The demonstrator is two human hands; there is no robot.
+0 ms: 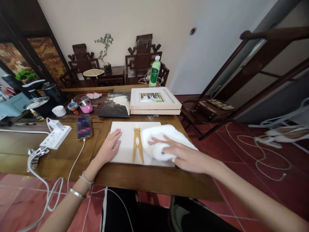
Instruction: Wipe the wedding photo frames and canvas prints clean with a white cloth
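- The right hand (180,154) has its grip closed around a bunched part of a white cloth (166,135), which rests on the right side of a white board (122,153) and reaches past its edge.
- The left hand (109,148) lies on the board's left edge, its grip fairly wide and holding nothing.
- Between the hands, a tan two-legged piece (137,141) lies on the board, legs toward the person; the board is flat at the near edge of the wooden counter (116,178).
- To the left stand a white power strip (58,137) and a device with a blurred-out screen (84,127), a cable running from it.
- Just beyond the board, a dark picture panel (113,108) lies beside stacked pale frames (154,109).
- Behind the frames stands a green bottle (154,72).
- Farthest back, carved wooden chairs (143,58) flank a potted plant (105,46).
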